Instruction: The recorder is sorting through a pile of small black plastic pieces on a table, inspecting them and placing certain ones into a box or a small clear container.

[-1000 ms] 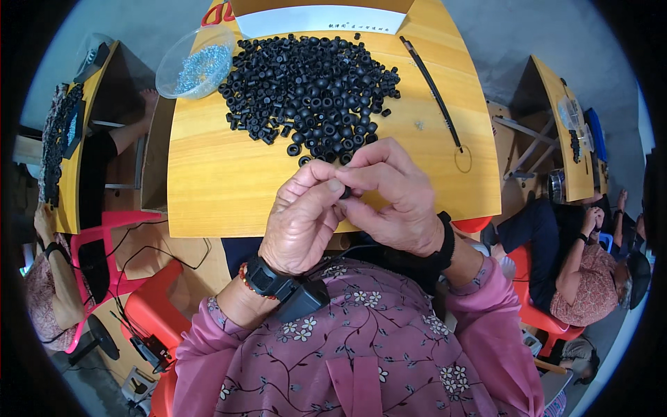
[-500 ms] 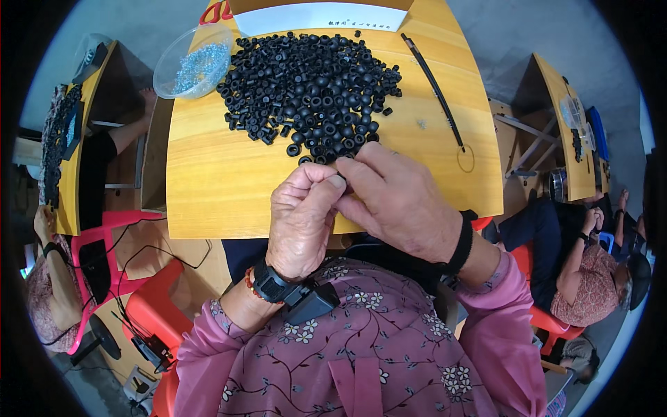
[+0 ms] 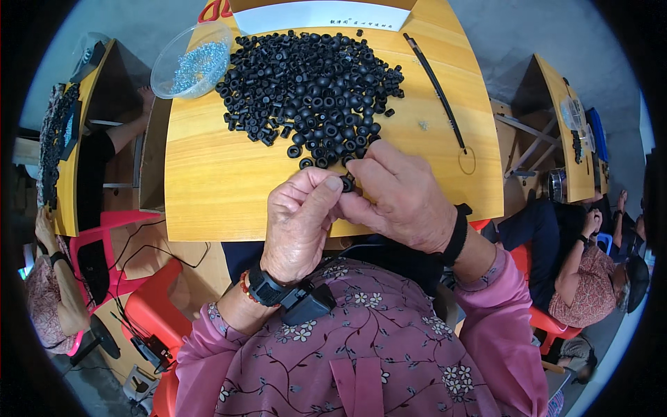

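My left hand (image 3: pixel 300 215) pinches a small round black rubber cap (image 3: pixel 347 184) between thumb and fingers, just off the near edge of the pile. My right hand (image 3: pixel 403 198) meets it from the right, its thumb and bent fingers closed against the same cap. The cap's hollow ring shape shows partly; whether a second small part sits inside it is hidden by my fingers. Beyond my hands spreads a large heap of black rubber pieces (image 3: pixel 306 90), some round with holes, others short cylinders.
The yellow wooden table (image 3: pixel 208 174) holds a clear tub of bluish-clear small pieces (image 3: pixel 201 66), a white box (image 3: pixel 319 17), red-handled scissors (image 3: pixel 215 10) and a black rod (image 3: pixel 436 90) with a thin loop. A red stool (image 3: pixel 156 302) and cables stand left. Other people sit at side tables.
My right fingers have shifted slightly off the left ones, so the black cap between them now shows more. The heap, tub and rod lie as before.
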`<action>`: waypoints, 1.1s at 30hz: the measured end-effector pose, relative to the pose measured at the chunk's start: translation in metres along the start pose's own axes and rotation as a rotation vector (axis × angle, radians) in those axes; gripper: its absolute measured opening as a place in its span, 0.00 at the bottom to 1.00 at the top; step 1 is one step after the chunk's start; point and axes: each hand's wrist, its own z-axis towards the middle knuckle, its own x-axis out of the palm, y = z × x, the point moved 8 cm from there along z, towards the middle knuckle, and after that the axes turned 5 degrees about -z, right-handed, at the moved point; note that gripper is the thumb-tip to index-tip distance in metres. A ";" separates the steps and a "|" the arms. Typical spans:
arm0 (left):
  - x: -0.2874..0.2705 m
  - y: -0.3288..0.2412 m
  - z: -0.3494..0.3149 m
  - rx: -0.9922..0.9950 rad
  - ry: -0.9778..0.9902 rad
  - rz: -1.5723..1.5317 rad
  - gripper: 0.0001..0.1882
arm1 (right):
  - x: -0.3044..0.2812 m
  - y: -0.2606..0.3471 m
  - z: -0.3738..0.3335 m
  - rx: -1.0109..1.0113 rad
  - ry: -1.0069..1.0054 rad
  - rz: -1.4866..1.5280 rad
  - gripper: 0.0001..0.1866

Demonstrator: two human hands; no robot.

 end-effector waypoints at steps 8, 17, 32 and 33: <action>-0.007 0.002 0.001 0.052 -0.002 -0.046 0.07 | 0.005 0.003 0.005 -0.105 -0.029 -0.032 0.13; -0.006 -0.002 0.000 0.010 0.013 -0.041 0.06 | 0.008 0.007 0.005 -0.042 0.158 -0.066 0.11; -0.024 -0.083 -0.045 0.273 -0.069 0.079 0.08 | -0.016 -0.013 -0.083 0.282 0.105 0.063 0.09; -0.030 -0.098 -0.051 0.336 -0.091 0.095 0.09 | -0.018 -0.018 -0.086 0.298 0.090 0.062 0.09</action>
